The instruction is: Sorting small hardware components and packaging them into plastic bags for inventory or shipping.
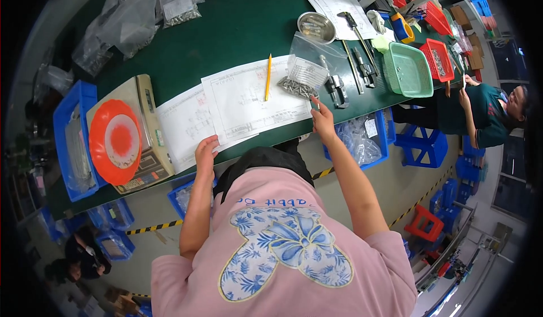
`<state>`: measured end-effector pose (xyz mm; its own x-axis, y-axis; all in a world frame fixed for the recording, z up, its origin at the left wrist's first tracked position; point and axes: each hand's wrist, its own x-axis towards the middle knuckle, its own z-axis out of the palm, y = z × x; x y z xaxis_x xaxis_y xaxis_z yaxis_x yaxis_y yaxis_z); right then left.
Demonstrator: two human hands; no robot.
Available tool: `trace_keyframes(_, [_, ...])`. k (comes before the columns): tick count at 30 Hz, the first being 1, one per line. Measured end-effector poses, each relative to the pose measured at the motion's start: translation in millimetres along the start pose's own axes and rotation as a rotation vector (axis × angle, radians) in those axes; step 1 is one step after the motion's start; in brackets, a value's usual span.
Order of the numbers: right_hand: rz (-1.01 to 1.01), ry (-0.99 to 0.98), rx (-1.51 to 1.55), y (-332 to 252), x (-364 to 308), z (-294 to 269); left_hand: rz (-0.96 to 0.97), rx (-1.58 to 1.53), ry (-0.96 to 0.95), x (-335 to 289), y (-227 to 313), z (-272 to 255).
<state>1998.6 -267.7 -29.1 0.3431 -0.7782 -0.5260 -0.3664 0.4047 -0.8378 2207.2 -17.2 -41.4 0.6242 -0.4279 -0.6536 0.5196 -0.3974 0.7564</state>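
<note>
Part [318, 105] pinched by right hand [323, 120] at drawing's [235, 99] near-right corner; best gripped lightly. Left hand [206, 152] loosely spread at drawing's near-left corner.

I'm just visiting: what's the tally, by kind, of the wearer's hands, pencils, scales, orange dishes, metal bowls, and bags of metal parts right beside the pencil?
Hands: 2 (left hand, right hand)
Pencil: 1
Scale: 1
Orange dish: 1
Metal bowl: 1
Bag beside the pencil: 1
Total: 7
</note>
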Motion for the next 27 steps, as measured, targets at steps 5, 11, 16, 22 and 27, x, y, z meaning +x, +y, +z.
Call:
trace_keyframes(5, [-0.280, 0.099, -0.070, 31.9, 7.8, 2.5, -0.008, -0.068, -0.005, 3.4, -1.9, -2.9])
trace_keyframes(11, [-0.274, 0.101, -0.440, 44.1, -24.6, 1.7, -0.033, -0.134, -0.023, 5.7, -4.7, -8.1])
trace_keyframes(16, [-0.302, 0.090, -0.695, 41.4, -39.3, 4.4, -0.049, -0.135, -0.017, 7.2, -5.8, -6.9])
trace_keyframes(22, [-0.366, 0.083, -0.775, 34.9, -41.9, 7.9, -0.053, -0.135, -0.003, 10.8, -8.7, -5.8])
trace_keyframes(27, [-0.361, 0.046, -0.827, 34.0, -39.3, 8.0, -0.067, -0.113, 0.017, 7.8, -2.5, -2.8])
